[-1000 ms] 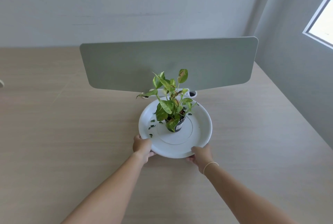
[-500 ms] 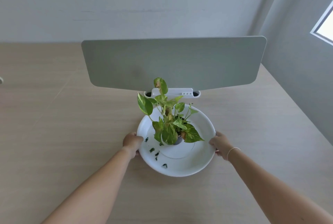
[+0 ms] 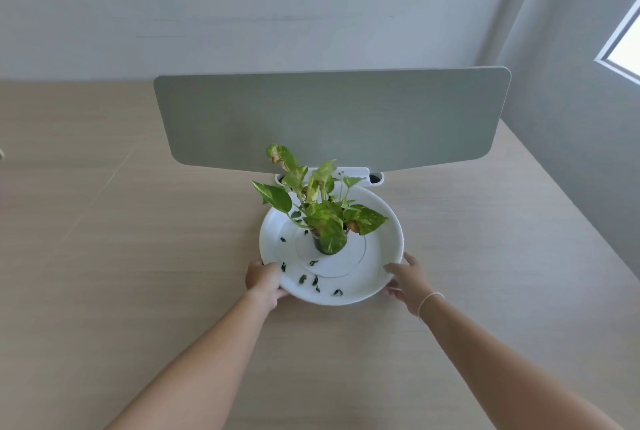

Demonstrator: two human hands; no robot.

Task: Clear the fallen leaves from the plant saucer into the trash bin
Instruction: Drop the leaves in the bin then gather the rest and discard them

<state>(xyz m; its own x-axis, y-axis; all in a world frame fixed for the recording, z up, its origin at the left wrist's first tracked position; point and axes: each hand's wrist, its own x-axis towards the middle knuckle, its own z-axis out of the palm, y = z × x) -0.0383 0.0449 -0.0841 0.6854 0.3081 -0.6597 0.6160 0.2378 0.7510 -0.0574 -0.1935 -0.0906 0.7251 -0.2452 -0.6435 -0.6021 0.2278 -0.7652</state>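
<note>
A round white plant saucer (image 3: 377, 256) rests on the wooden table, with a small potted plant (image 3: 325, 221) standing at its middle. Several small dark fallen leaves (image 3: 313, 280) lie scattered on the saucer's front-left part. My left hand (image 3: 265, 280) grips the saucer's front-left rim. On the front-right rim, my right hand (image 3: 408, 279) holds the edge with fingers spread along it. No trash bin is in view.
A grey-green divider panel (image 3: 332, 118) on a white bracket (image 3: 363, 175) stands upright right behind the saucer. The light wooden table (image 3: 121, 256) stretches wide to the left and front. Its right edge runs near a grey wall with a window (image 3: 623, 48).
The saucer has been turned between my hands, so the fallen leaves swung from its left side toward the front. Both hands shifted along the rim; the plant's leaves face differently.
</note>
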